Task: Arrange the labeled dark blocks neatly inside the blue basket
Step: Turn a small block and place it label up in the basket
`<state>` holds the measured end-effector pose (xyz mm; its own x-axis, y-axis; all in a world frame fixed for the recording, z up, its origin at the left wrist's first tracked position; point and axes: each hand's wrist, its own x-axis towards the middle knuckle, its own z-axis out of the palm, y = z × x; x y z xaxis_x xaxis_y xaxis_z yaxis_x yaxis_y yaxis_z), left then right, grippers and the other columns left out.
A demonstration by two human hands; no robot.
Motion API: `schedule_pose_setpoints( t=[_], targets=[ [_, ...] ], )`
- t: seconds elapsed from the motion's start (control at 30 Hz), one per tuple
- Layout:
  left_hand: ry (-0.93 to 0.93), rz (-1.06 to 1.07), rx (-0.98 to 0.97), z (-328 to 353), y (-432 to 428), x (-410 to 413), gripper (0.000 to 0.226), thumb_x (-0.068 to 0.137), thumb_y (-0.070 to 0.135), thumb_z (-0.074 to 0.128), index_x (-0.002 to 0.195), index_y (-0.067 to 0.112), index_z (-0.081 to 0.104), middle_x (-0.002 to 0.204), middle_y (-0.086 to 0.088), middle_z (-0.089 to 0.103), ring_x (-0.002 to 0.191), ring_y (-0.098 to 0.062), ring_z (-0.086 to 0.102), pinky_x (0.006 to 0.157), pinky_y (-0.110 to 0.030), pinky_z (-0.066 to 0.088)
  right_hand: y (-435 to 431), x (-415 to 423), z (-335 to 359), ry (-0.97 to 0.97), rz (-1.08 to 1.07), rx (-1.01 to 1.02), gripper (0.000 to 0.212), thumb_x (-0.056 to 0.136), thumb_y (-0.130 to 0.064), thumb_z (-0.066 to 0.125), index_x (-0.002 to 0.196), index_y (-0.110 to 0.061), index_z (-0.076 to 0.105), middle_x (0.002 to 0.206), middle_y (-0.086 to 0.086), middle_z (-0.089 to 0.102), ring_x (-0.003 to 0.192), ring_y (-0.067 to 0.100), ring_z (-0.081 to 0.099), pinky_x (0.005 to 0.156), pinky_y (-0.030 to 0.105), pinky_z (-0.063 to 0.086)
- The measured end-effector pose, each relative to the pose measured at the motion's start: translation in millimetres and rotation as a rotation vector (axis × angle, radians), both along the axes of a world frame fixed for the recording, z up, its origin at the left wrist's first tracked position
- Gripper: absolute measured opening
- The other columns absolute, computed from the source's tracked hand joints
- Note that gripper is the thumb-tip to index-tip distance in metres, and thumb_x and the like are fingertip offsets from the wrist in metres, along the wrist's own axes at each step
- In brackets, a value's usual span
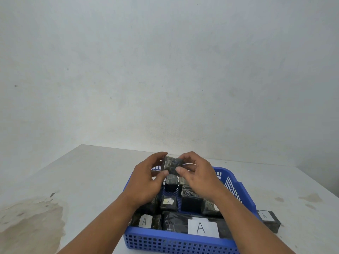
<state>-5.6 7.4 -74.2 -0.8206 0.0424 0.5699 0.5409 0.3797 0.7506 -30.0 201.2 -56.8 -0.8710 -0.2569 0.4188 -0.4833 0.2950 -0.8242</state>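
Both forearms reach forward over the basket [244, 191], wrists slightly raised. The left hand [146, 180] and right hand [198, 173] together pinch a small dark block [171, 163] above the basket's far end: thumbs under its near edge, fingers [159, 155] curled over the top, closed on it from either side. The block is nearly square and tilted toward the camera; its long axis I cannot tell. More blocks [194, 222] lie in the basket, some labelled A, and one lies on the bench [82, 180] just right of it
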Motion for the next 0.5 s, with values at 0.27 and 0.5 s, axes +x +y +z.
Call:
schedule_pose_setpoints(
  t=[0.27, 0.5],
  targets=[
    [0.068, 0.03, -0.079, 0.1, -0.8, 1.8, 0.055, 0.087, 0.009, 0.069, 0.134, 0.034, 0.054, 0.125, 0.019, 0.059, 0.111, 0.006, 0.056, 0.083, -0.01, 0.049, 1.7, 3.3, 1.4, 0.062, -0.047, 0.15, 0.02, 0.094, -0.018, 0.065, 0.112, -0.028, 0.065, 0.111, -0.01, 0.066, 0.099, 0.004, 0.066, 0.082, 0.026, 0.058],
    [0.02, 0.019, -0.056, -1.7, -0.8, 0.1, 0.052, 0.09, 0.017, 0.068, 0.134, 0.033, 0.048, 0.122, 0.02, 0.063, 0.112, 0.005, 0.058, 0.088, -0.013, 0.049, -0.4, 7.8, 0.0, 0.117, 0.023, 0.263, 0.069, 0.088, -0.02, 0.072, 0.134, -0.06, 0.04, 0.11, -0.019, 0.061, 0.088, 0.008, 0.067, 0.075, 0.022, 0.058]
  ],
)
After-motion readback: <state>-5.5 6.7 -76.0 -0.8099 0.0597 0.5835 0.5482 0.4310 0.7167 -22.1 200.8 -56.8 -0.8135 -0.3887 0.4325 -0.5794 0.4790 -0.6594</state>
